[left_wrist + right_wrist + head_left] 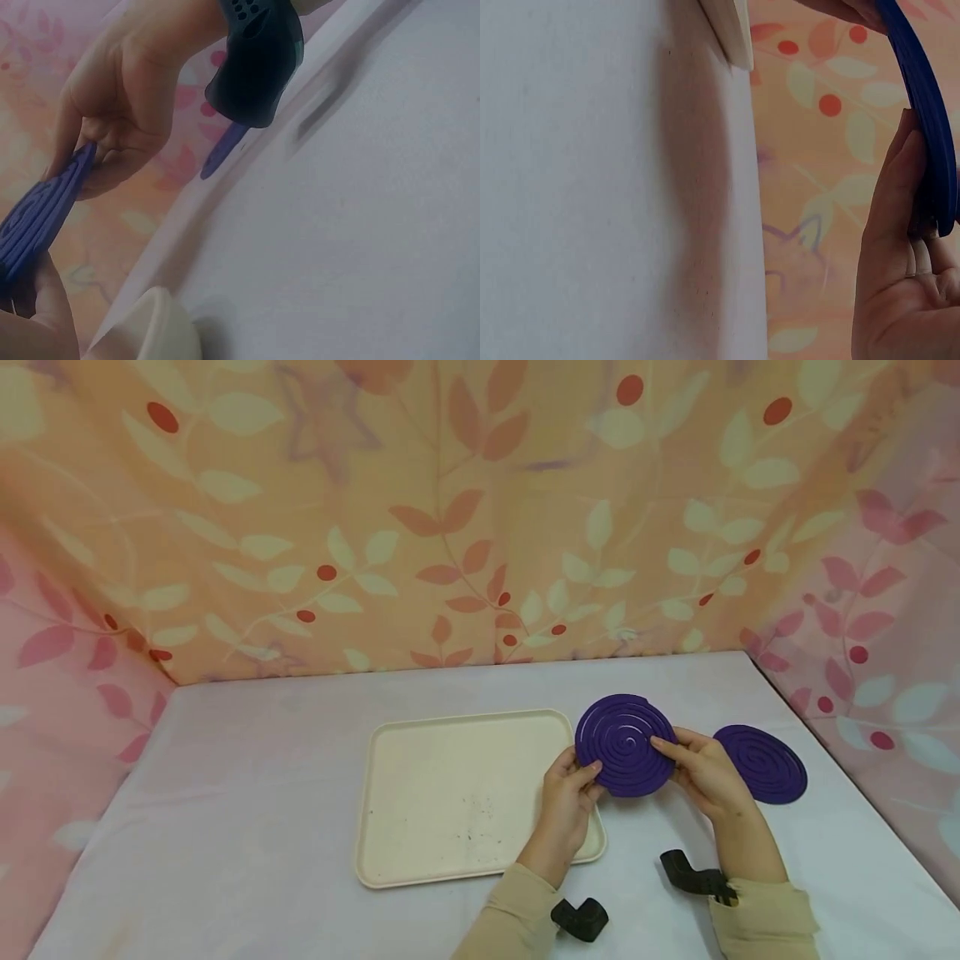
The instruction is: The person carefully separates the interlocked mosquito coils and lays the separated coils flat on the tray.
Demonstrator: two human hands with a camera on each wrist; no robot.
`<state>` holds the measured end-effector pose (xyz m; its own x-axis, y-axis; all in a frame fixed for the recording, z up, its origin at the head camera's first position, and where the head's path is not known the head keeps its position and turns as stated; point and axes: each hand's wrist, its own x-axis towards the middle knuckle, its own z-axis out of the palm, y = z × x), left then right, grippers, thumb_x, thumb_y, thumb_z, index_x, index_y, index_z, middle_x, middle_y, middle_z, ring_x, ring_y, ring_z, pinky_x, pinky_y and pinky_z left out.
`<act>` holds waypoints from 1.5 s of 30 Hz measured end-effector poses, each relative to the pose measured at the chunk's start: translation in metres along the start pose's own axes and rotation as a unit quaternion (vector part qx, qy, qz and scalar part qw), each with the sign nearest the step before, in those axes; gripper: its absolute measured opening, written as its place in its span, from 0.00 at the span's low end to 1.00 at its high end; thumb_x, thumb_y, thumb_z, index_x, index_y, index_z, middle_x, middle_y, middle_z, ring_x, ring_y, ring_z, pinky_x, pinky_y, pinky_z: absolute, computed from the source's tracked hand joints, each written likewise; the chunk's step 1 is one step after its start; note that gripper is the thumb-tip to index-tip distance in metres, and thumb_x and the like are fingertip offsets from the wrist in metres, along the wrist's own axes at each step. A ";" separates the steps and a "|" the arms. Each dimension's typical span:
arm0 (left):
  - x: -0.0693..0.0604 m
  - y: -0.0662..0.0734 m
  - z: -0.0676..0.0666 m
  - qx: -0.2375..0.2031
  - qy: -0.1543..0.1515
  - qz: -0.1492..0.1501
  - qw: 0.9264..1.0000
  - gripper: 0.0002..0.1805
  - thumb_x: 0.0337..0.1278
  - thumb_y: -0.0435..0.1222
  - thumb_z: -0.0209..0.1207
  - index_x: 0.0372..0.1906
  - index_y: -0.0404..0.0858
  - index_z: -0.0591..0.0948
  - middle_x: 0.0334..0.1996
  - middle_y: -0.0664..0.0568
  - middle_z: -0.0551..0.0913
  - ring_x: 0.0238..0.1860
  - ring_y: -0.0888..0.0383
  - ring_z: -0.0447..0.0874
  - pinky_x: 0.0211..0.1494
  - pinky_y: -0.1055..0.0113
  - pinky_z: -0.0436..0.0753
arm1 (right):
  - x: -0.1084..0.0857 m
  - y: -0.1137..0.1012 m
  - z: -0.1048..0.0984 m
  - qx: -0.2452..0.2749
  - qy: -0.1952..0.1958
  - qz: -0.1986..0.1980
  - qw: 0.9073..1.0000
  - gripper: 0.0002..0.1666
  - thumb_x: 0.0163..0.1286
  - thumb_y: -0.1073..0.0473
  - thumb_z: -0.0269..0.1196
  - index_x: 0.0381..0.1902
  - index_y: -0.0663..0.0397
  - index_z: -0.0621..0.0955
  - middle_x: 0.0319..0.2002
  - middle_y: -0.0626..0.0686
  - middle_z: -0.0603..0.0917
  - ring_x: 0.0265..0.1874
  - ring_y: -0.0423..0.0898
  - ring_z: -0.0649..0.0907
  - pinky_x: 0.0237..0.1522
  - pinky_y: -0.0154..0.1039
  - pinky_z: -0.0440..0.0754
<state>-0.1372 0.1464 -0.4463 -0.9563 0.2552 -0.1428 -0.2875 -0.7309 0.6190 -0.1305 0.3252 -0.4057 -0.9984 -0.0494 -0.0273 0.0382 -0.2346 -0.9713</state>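
A purple round coaster [626, 745] with a raised spiral pattern is held up above the table, its patterned face tilted toward the head camera. My left hand [564, 810] pinches its lower left edge, thumb on the front. On the opposite edge my right hand [712, 777] grips it, with the thumb on the spiral and fingers behind. Seen edge-on in the right wrist view, the coaster [928, 120] is thin and slightly bowed. A second purple spiral coaster [765, 764] lies flat on the table to the right, partly covered by my right hand.
A cream rectangular tray [435, 793] with small dark specks on it lies left of the held coaster, partly behind my left hand. A white cloth [247, 827] covers the table. Floral curtains [465, 527] hang behind and at both sides. Black camera mounts [581, 920] stick out from both wrists.
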 end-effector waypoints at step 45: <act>-0.018 0.122 -0.098 0.150 0.045 0.016 0.988 0.17 0.61 0.30 0.57 0.52 0.26 0.72 0.38 0.51 0.83 0.37 0.61 0.83 0.39 0.69 0.81 | 0.051 0.034 0.148 -0.103 -0.050 0.056 0.992 0.20 0.67 0.66 0.58 0.51 0.78 0.72 0.31 0.47 0.85 0.28 0.39 0.84 0.32 0.33 0.83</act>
<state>-0.1606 -0.0088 -0.4438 -0.9696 0.1678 -0.1781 -0.2402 -0.5140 0.8234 -0.1743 0.1706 -0.4052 -0.9789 -0.1627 -0.1236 0.1284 -0.0197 -0.9915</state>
